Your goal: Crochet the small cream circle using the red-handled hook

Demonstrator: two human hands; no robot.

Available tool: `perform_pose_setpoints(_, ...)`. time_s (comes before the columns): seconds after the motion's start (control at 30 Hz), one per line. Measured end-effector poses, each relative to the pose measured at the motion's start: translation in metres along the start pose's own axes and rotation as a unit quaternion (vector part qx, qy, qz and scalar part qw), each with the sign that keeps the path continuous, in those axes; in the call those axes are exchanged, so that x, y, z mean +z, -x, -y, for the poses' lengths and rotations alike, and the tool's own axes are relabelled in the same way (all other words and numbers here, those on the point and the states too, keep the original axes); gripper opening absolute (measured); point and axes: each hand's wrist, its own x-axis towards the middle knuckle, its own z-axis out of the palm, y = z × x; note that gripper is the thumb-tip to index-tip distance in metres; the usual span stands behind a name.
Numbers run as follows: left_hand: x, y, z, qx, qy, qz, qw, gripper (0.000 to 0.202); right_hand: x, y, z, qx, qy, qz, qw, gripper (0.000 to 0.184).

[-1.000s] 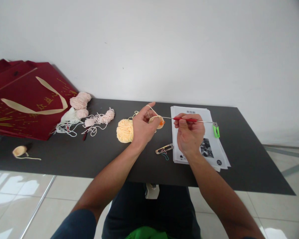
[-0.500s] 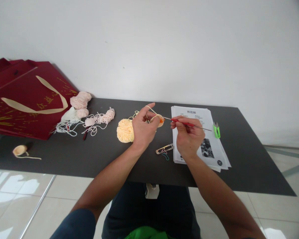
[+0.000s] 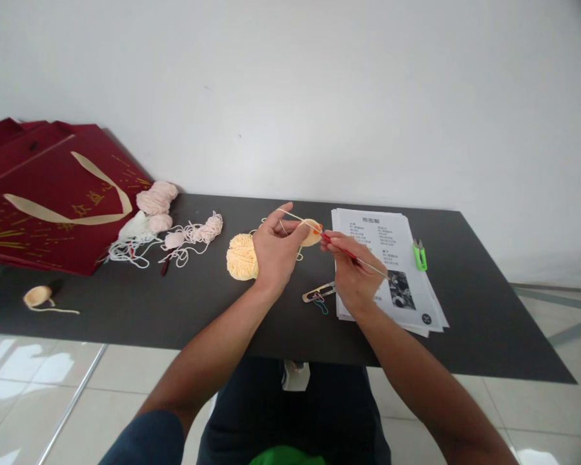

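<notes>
My left hand (image 3: 274, 248) pinches a small round cream crochet piece (image 3: 312, 232) above the dark table (image 3: 484, 303), and a yarn strand runs over its raised forefinger. A pale yellow yarn ball (image 3: 242, 256) lies just left of that hand. My right hand (image 3: 352, 271) grips a red-handled crochet hook (image 3: 351, 254), whose tip sits at the crochet piece. Both hands hover close together above the table.
A stack of printed sheets (image 3: 392, 258) lies right of the hands, with green thread snips (image 3: 419, 254) at its edge. A metal clip with stitch markers (image 3: 318, 294) lies below the hands. Pink and white yarn bundles (image 3: 167, 226), a red gift bag (image 3: 48, 194) and a small crochet cup (image 3: 37, 296) sit at the left.
My right hand has moved left toward the left hand, and the hook has tilted from level to pointing up-left into the crochet piece. The left forefinger has dropped slightly.
</notes>
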Motion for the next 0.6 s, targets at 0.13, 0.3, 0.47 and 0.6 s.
perform_pose_setpoints(0.13,0.0,-0.004,-0.002,-0.042,0.088,0.018,0.995,0.055,0.0,0.002,-0.002,0.01,-0.007,0.01,1.0,0.017)
perform_pose_setpoints(0.3,-0.004,-0.01,-0.007,-0.121,0.149,0.067,0.979,0.055,0.001,0.005,-0.002,0.021,-0.003,0.023,1.0,0.017)
perform_pose_setpoints(0.47,-0.007,-0.013,-0.009,-0.135,0.127,0.096,0.978,0.058,-0.002,-0.006,-0.004,0.086,-0.042,-0.007,0.995,0.015)
perform_pose_setpoints(0.6,-0.007,-0.012,-0.011,-0.111,0.077,0.118,0.984,0.063,-0.011,-0.021,-0.006,0.143,-0.099,0.015,0.985,0.008)
